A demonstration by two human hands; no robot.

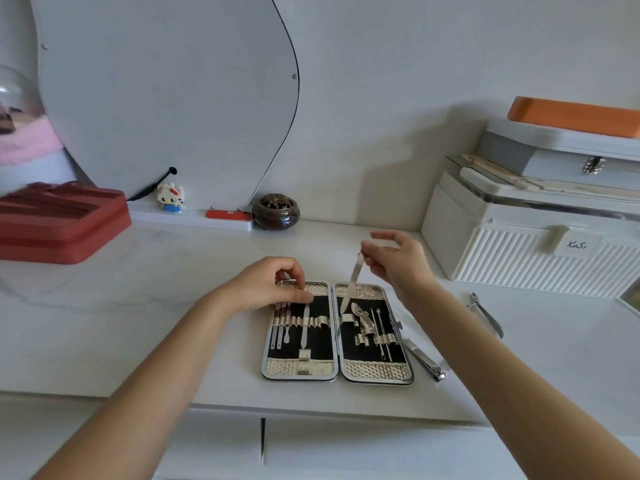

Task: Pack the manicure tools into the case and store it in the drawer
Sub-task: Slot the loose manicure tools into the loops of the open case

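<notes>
Case (337,370) open, file (352,285) (pinched) above, right hand (398,261)

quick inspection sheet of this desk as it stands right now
surface: white marble-look desktop, drawer fronts below.
job's things: open silver-framed manicure case; several tools strapped in; large steel nail clipper and steel cuticle nipper lie outside, right.
clutter: red zip case, brown round incense burner, block cat figure.
hands: left hand pinches at case top; right hand holds slim metal file.
cables: black lead by mirror.
surroundings: white ribbed storage box.
</notes>
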